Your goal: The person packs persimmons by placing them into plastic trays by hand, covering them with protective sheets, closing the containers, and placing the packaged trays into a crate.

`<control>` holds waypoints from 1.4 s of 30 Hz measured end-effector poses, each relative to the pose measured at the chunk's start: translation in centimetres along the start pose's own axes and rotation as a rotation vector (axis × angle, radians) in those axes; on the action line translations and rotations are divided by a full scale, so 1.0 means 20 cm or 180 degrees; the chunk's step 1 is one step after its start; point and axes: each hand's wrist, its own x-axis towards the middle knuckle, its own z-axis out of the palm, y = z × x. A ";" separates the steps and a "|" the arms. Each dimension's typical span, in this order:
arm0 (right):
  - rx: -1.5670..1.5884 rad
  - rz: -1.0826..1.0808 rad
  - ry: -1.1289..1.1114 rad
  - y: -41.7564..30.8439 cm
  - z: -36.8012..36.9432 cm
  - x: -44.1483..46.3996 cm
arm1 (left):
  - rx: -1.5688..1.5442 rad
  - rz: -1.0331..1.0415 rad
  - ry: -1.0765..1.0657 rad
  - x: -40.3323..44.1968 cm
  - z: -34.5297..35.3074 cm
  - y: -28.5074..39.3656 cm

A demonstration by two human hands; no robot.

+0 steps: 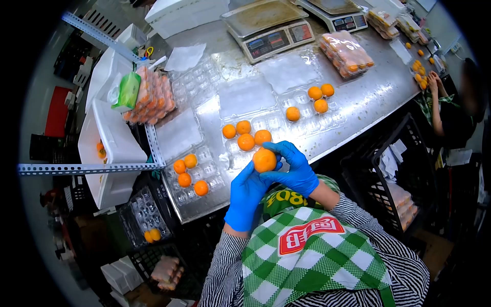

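Note:
My left hand (246, 193) and my right hand (295, 171), both in blue gloves, are closed around one mandarin (264, 160) above the table's near edge. Just beyond them, a transparent plastic tray (270, 122) carries several mandarins, among them one (246, 141) close to my fingers. On the left, a second tray (208, 171) holds several more, including a mandarin (201, 188) near the table corner. A third tray (335, 122) at the right has several mandarins grouped at its far side.
Two scales (271, 41) (337, 13) stand at the back beside a stack of packed fruit (346, 53). More packs (153, 97) and a green tissue packet (128, 91) sit left. A perforated metal post (92, 168) crosses the left side. Another person's hands (434, 82) are far right, above a black crate (388, 169).

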 end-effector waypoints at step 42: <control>0.0420 0.1183 -0.1027 0.02 0.11 0.02 | 0.2703 -0.0315 0.0292 -0.03 -0.19 0.34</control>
